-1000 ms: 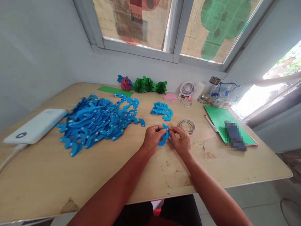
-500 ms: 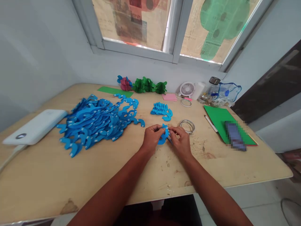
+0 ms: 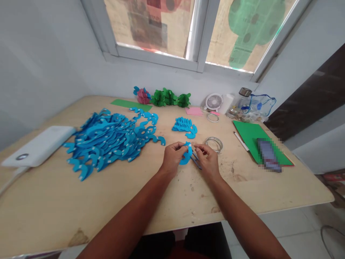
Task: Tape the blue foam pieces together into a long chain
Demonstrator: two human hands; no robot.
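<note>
My left hand (image 3: 173, 155) pinches a curved blue paper piece (image 3: 185, 157) with a small white patch near its top. Just to the right, my right hand (image 3: 207, 158) is closed around a thin grey tool (image 3: 196, 160), which points down beside the blue piece; its thumb and forefinger tips are close together near the piece. Left of my hands lies a large pile of blue curved pieces (image 3: 110, 135) with white patches. A smaller row of blue pieces (image 3: 183, 125) sits just beyond my hands.
Silver rings (image 3: 214, 144) lie beyond my right hand. A white power bank (image 3: 40, 145) is at the left. Green sheets (image 3: 250, 133), a pen (image 3: 241, 141) and a blurred phone-like object are at the right. Green paper figures (image 3: 169, 97), a fan (image 3: 214, 102) and a bottle (image 3: 239, 102) stand behind.
My right hand has drawn slightly away from the blue piece, leaving a small gap between the fingertips of both hands. More of the grey tool shows.
</note>
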